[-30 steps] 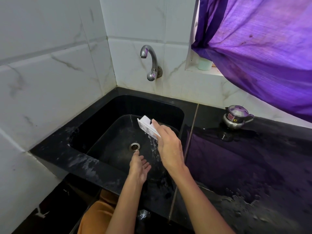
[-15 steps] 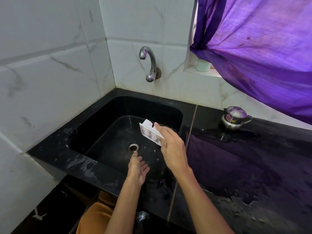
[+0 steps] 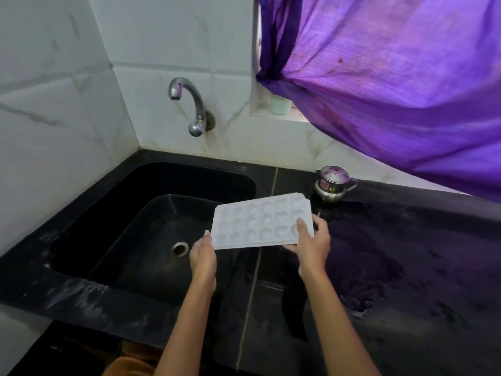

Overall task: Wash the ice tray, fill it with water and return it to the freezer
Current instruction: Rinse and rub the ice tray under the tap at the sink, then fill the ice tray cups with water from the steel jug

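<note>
The white ice tray [image 3: 257, 221] is held level over the right edge of the black sink [image 3: 89, 256], its rounded cavities facing up. My right hand [image 3: 311, 245] grips the tray's right end, thumb on top and fingers underneath. At the tray's near left corner my left hand [image 3: 203, 253] touches the edge with straight fingers. The steel tap [image 3: 189, 104] juts from the back wall above the sink, and no water runs from it. The drain [image 3: 180, 248] shows in the sink bottom, just left of my left hand.
A small steel kettle [image 3: 333, 183] stands on the wet black counter [image 3: 406, 253] just behind the tray. A purple curtain [image 3: 393, 77] hangs over the counter's back right. A pale cup [image 3: 280, 104] sits on the window ledge. White tiled walls close the left and back.
The tray has turned from tipped on edge and draining to flat with its cavities up, and moved right. My left hand rose from the sink to the tray's left corner.
</note>
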`<state>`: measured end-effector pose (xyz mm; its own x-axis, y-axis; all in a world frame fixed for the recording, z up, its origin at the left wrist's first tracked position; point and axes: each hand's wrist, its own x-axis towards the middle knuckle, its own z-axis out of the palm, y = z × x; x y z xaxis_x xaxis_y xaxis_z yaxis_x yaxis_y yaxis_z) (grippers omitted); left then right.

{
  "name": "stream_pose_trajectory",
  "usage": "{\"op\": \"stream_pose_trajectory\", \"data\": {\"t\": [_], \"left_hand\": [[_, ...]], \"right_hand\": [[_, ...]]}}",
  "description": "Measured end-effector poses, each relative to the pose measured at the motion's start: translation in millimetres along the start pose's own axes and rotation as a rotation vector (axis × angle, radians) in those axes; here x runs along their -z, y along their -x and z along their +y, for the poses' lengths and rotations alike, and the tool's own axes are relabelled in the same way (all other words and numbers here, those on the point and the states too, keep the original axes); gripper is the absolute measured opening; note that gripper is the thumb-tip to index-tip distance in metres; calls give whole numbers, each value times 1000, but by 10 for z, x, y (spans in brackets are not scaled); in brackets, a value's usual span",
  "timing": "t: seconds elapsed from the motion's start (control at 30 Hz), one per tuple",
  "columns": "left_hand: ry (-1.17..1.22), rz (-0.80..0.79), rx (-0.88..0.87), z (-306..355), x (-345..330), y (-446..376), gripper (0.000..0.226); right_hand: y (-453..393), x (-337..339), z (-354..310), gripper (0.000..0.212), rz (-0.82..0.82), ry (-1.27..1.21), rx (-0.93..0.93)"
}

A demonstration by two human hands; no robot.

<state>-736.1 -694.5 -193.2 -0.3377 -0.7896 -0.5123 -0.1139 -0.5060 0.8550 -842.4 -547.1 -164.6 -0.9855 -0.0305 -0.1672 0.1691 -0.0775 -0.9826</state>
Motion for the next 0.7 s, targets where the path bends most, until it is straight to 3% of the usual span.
{"op": "stream_pose_trajectory", "data": {"t": [0.1,0.23,0.4,0.7], "left_hand": [[-60,-87,-74,12,-197,22,20],[-206,-152,-105,-44,-378,-16,41],[-312,-153,-135,-134,-554,-40,42],[-413,-122,-185,-176,-716,-10,45]], "right_hand": [[-168,250,51,26,90,-14,-77],[-366,515,150,18,175,84,-117],[-531,719,238,29,277,476,-20],[-742,850,218,31,288,715,-76]]}}
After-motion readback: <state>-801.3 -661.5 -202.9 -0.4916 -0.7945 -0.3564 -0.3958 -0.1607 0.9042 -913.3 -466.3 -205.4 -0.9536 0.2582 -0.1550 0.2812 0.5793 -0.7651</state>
